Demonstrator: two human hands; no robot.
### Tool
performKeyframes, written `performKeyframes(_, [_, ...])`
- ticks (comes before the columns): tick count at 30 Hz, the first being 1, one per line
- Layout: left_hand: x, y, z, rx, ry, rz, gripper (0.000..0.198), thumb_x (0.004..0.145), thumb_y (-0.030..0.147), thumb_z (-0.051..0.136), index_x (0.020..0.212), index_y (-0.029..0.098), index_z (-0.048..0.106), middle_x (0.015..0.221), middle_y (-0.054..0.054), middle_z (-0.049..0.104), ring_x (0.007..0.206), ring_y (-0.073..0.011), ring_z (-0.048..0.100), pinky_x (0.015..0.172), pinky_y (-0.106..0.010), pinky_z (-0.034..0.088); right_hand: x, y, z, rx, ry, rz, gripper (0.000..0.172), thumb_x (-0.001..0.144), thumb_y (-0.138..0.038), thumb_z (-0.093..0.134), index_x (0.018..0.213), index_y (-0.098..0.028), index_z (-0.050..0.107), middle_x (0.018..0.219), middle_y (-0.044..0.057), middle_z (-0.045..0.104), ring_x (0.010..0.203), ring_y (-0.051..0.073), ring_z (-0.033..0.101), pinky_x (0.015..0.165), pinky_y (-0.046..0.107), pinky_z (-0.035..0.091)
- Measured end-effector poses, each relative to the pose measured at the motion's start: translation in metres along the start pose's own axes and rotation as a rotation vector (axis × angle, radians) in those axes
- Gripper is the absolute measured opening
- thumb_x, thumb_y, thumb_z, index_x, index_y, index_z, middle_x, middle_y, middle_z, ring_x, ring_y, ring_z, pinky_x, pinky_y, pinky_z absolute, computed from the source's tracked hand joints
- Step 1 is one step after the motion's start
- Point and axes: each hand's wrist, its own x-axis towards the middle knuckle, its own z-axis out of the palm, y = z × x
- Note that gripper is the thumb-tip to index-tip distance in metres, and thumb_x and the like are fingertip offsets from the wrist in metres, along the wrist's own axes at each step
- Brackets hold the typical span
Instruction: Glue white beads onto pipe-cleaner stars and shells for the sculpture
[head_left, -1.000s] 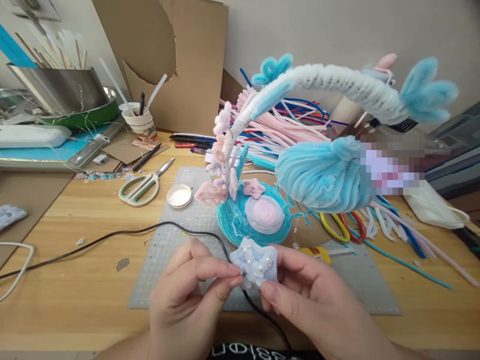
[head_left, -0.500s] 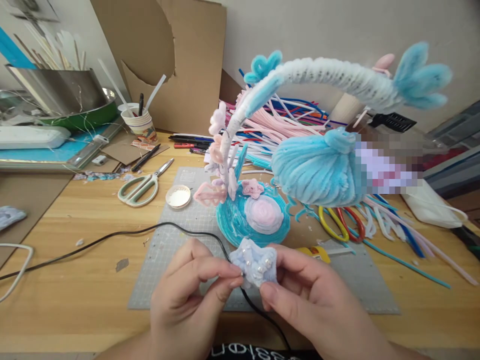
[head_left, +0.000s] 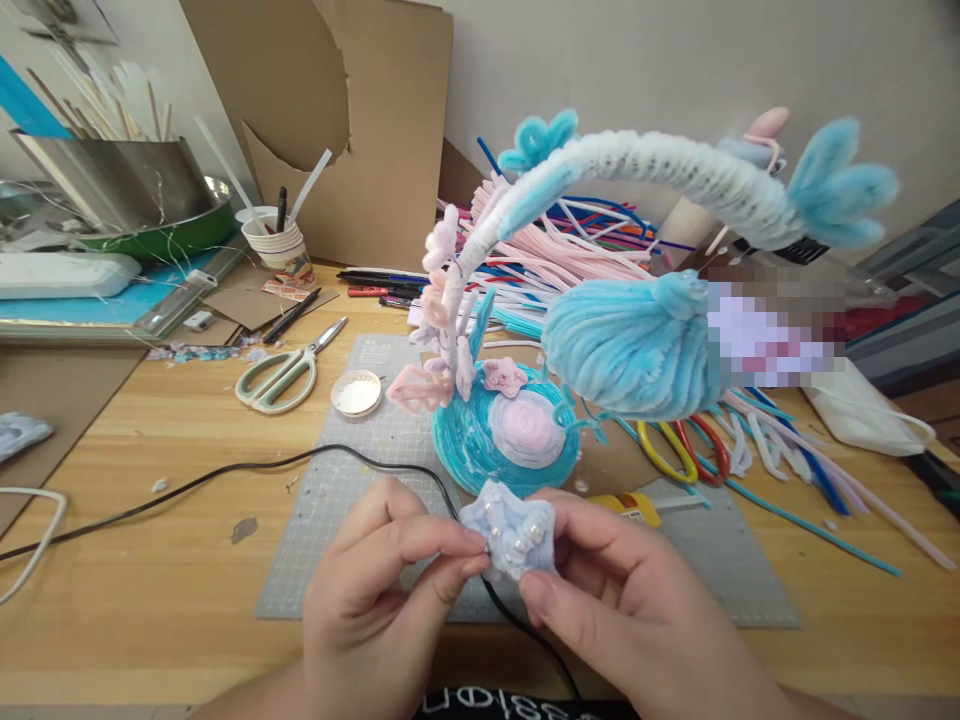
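Between my two hands is a pale blue fuzzy star (head_left: 508, 528) with several pearly beads on its face. My right hand (head_left: 622, 590) grips its right side between thumb and fingers. At its left edge, the thumb and forefinger of my left hand (head_left: 405, 570) are pinched together; a tiny bit shows at the tips, too small to name. Just beyond stands a pipe-cleaner piece with a turquoise round base (head_left: 457, 450), a white curved arch (head_left: 637, 160) and a hanging blue shell shape (head_left: 626, 345). A pink star (head_left: 504, 376) sits on the base.
A grey cutting mat (head_left: 300, 560) lies under the work, crossed by a black cable (head_left: 247, 467). Nearby are a small dish of white beads (head_left: 356, 394), scissors (head_left: 289, 370), red and yellow scissor handles (head_left: 667, 450), a paper cup (head_left: 274, 245) and piled pipe cleaners (head_left: 555, 240).
The arch and hanging shell shape have swayed, the arch dipping slightly lower. My hands stay nearly in place on the blue star, which is tilted a little differently.
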Motion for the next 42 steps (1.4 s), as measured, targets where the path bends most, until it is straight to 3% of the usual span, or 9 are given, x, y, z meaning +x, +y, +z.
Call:
performKeyframes(9, [0.003, 0.001, 0.001, -0.004, 0.012, 0.030, 0.012, 0.081, 0.008, 0.067, 0.085, 0.020, 0.069, 0.066, 0.004, 0.049, 0.059, -0.0081, 0.049, 0.050, -0.019, 0.042, -0.001, 0.004, 0.000, 0.003, 0.008, -0.037, 0.005, 0.080, -0.022, 0.064, 0.082, -0.026, 0.065, 0.082, -0.002, 0.055, 0.078, 0.016, 0.053, 0.077, 0.028, 0.046])
performKeyframes(17, [0.000, -0.001, -0.001, -0.056, 0.029, 0.015, 0.015, 0.082, 0.019, 0.068, 0.097, 0.021, 0.068, 0.069, 0.003, 0.052, 0.062, -0.0096, 0.051, 0.052, -0.021, 0.044, 0.000, -0.001, -0.002, 0.092, -0.039, 0.069, 0.007, 0.083, -0.029, 0.066, 0.082, -0.023, 0.064, 0.066, -0.006, 0.053, 0.060, 0.009, 0.046, 0.062, 0.020, 0.045])
performKeyframes(22, [0.000, 0.000, -0.001, -0.025, 0.018, 0.012, 0.012, 0.081, 0.012, 0.067, 0.089, 0.021, 0.068, 0.071, 0.003, 0.052, 0.065, -0.0091, 0.051, 0.055, -0.021, 0.044, 0.001, -0.004, -0.001, 0.135, -0.061, 0.067, 0.011, 0.081, -0.034, 0.070, 0.082, -0.023, 0.067, 0.066, -0.006, 0.054, 0.061, 0.008, 0.045, 0.062, 0.018, 0.044])
performKeyframes(31, [0.001, 0.002, -0.001, -0.024, -0.004, 0.002, 0.013, 0.081, 0.011, 0.067, 0.090, 0.021, 0.068, 0.072, 0.003, 0.051, 0.066, -0.0096, 0.051, 0.055, -0.021, 0.043, -0.001, -0.005, 0.000, 0.072, -0.044, 0.068, 0.014, 0.081, -0.034, 0.070, 0.082, -0.021, 0.066, 0.066, -0.006, 0.054, 0.060, 0.009, 0.045, 0.061, 0.020, 0.043])
performKeyframes(36, [-0.004, -0.001, -0.001, -0.111, 0.135, -0.098, 0.027, 0.085, 0.028, 0.065, 0.111, 0.024, 0.064, 0.076, 0.001, 0.048, 0.069, -0.0130, 0.045, 0.059, -0.024, 0.041, 0.011, -0.006, -0.014, -0.024, -0.051, 0.070, 0.018, 0.088, -0.034, 0.060, 0.087, -0.017, 0.064, 0.061, -0.005, 0.055, 0.057, 0.008, 0.047, 0.055, 0.020, 0.039])
performKeyframes(40, [-0.007, -0.003, 0.004, -0.213, 0.293, -0.221, 0.018, 0.088, 0.019, 0.058, 0.103, 0.025, 0.064, 0.080, 0.000, 0.051, 0.072, -0.0131, 0.046, 0.064, -0.022, 0.043, 0.039, -0.014, -0.032, -0.340, 0.013, 0.131, 0.035, 0.089, -0.022, 0.052, 0.123, -0.012, 0.054, 0.063, -0.004, 0.057, 0.054, 0.010, 0.051, 0.052, 0.022, 0.042])
performKeyframes(42, [-0.008, -0.004, 0.006, -0.234, 0.333, -0.243, 0.016, 0.088, 0.019, 0.057, 0.100, 0.026, 0.065, 0.083, 0.000, 0.053, 0.075, -0.0133, 0.048, 0.067, -0.021, 0.044, 0.053, -0.018, -0.041, -0.429, 0.020, 0.135, 0.039, 0.087, -0.016, 0.050, 0.125, -0.010, 0.053, 0.063, -0.004, 0.057, 0.053, 0.010, 0.053, 0.053, 0.024, 0.043])
